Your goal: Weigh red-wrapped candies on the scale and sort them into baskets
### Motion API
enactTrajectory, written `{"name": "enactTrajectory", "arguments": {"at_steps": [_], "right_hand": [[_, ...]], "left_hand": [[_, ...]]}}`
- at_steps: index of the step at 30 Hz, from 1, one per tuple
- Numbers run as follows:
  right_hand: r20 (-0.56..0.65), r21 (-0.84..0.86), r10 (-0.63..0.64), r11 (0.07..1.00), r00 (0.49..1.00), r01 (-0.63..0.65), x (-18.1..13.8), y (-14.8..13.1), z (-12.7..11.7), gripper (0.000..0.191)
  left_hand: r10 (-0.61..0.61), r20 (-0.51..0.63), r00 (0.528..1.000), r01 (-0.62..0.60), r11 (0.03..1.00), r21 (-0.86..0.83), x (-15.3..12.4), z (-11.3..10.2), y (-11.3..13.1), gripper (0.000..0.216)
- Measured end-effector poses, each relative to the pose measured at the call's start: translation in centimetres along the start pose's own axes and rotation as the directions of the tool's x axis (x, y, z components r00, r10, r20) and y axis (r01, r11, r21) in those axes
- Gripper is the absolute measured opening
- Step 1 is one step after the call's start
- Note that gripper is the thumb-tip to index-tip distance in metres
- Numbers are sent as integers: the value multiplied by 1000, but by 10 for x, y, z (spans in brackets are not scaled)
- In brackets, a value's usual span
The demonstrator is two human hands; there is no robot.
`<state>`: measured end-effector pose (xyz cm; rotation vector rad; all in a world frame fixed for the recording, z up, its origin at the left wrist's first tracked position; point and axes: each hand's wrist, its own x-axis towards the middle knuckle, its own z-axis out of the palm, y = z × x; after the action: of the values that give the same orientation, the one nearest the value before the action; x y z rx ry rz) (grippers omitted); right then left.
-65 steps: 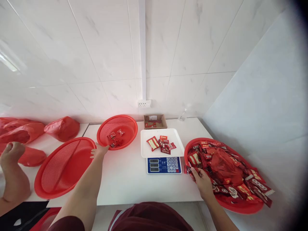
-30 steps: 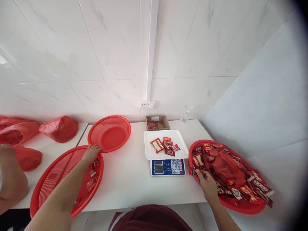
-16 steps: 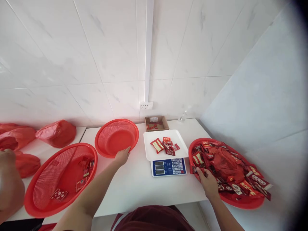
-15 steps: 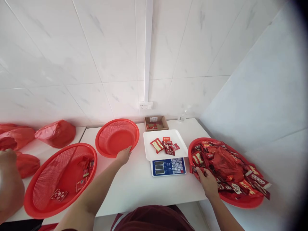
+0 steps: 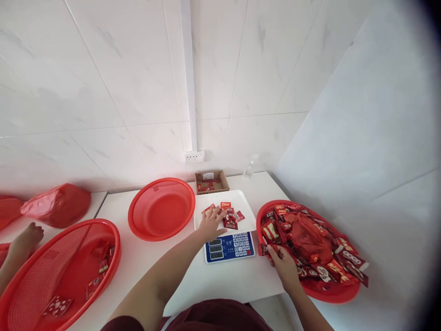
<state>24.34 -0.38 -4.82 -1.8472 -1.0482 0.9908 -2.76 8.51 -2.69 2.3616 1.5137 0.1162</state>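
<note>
My left hand (image 5: 211, 224) reaches over the white tray (image 5: 246, 224) of a digital scale (image 5: 229, 247), fingers stretched out and apart. It covers part of the left packet there; whether it touches that packet I cannot tell. Beside the fingertips lie several small red snack packets (image 5: 230, 221). At the left rim of a red basket (image 5: 344, 298) heaped with snack packets, my right hand (image 5: 284, 267) is closed on a small dark red snack packet (image 5: 263, 249). A crumpled red plastic bag (image 5: 310, 236) rests on top of that heap.
A red basket (image 5: 161, 209) with a bare bottom stands left of the scale. Nearer left, a larger red basket (image 5: 115, 230) holds a few packets. Behind the scale are a cardboard box (image 5: 212, 181) and a clear bottle (image 5: 248, 171). Another person's hand (image 5: 27, 241) is at far left, near red bags (image 5: 57, 204).
My left hand has let go of the middle basket's rim and moved right, over the scale tray. My right hand stays at the heaped basket's rim. The view has shifted right.
</note>
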Motion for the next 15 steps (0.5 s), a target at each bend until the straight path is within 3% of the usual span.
{"name": "enactTrajectory", "arguments": {"at_steps": [4, 7, 9, 15], "right_hand": [[1, 36, 16, 999, 1000, -16, 0, -2, -1, 38], [11, 32, 9, 999, 1000, -9, 0, -6, -2, 38], [24, 29, 4, 1000, 1000, -5, -1, -8, -3, 37], [70, 73, 40, 996, 997, -45, 3, -5, -5, 39]], "left_hand": [[4, 52, 999, -10, 993, 117, 30, 3, 8, 60], [5, 25, 1000, -8, 988, 153, 37, 2, 1, 39], [-7, 2, 1000, 6, 987, 158, 38, -2, -5, 39], [-118, -213, 970, 153, 976, 154, 25, -37, -27, 40]]}}
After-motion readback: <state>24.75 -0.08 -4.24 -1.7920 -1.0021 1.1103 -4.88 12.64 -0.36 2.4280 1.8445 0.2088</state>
